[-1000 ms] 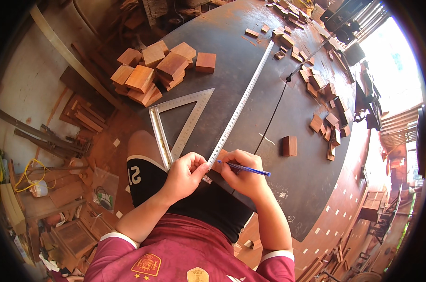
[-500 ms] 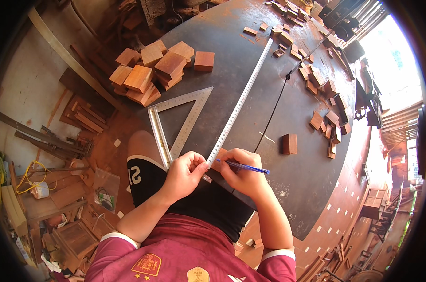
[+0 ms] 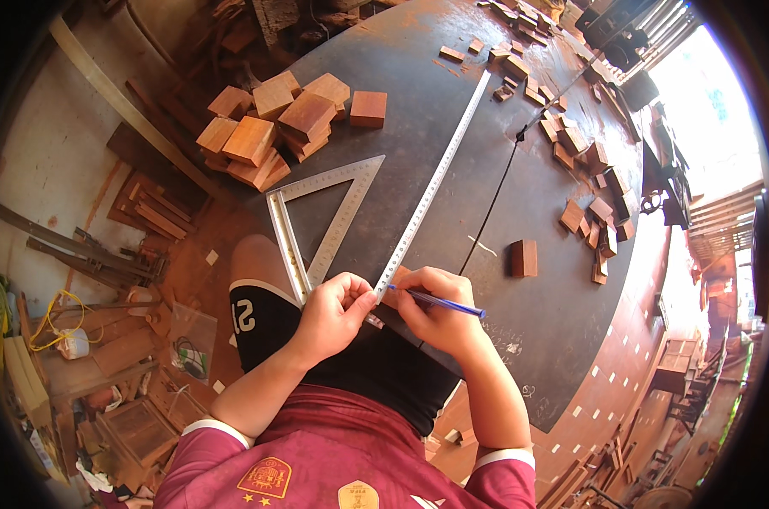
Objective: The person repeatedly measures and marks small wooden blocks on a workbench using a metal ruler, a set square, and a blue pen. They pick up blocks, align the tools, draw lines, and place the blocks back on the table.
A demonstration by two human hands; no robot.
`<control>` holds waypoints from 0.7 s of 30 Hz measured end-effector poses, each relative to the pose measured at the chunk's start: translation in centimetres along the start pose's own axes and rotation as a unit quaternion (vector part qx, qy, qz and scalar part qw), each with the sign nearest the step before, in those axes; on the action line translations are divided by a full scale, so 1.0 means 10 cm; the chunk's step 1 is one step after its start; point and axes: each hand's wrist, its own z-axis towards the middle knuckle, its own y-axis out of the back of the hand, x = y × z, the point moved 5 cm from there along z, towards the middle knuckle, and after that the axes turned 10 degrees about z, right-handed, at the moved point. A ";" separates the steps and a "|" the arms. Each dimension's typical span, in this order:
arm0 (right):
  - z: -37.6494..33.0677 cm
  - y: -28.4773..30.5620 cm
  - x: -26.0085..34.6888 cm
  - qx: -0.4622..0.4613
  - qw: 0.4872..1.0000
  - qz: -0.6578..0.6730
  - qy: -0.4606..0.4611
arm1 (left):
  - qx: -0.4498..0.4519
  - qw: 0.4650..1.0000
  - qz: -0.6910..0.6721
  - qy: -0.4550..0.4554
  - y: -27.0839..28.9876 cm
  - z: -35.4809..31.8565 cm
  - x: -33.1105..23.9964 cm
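Between the thumb and fingers of my left hand (image 3: 338,310) is the near end of a long steel ruler (image 3: 435,182), which slants away across the dark tabletop. My right hand (image 3: 442,316) grips a blue pen (image 3: 448,304), its tip against the ruler's edge close to my left thumb. Under the right fingers a small part of a wooden block (image 3: 401,276) shows; the rest is hidden by the hands. A metal triangle square (image 3: 343,212) lies flat just left of the ruler.
A pile of wooden blocks (image 3: 281,127) sits at the left edge of the dark table (image 3: 435,51). A single block (image 3: 523,259) stands right of my hands. Several more blocks (image 3: 601,212) line the right side. A thin dark slot (image 3: 492,208) crosses the tabletop.
The pen has tilted very slightly, its back end shifting a few pixels. Both hands and the ruler stay nearly where they were.
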 end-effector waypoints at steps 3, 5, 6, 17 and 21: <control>-0.03 0.04 -0.11 -0.009 1.000 -0.002 -0.024 | -0.004 1.000 0.002 -0.004 -0.01 -0.01 0.00; -0.01 0.03 -0.09 -0.004 1.000 -0.007 -0.024 | -0.004 1.000 0.003 -0.003 -0.01 0.00 0.01; -0.01 0.03 -0.08 -0.001 1.000 -0.010 -0.024 | -0.001 1.000 0.002 0.000 -0.01 0.01 0.01; -0.06 0.06 -0.16 -0.013 0.998 0.046 -0.039 | -0.145 0.973 0.140 -0.116 0.14 -0.14 -0.32; -0.16 0.10 -0.36 -0.035 0.975 0.192 -0.107 | -0.233 0.927 0.226 -0.190 0.52 -0.28 -0.57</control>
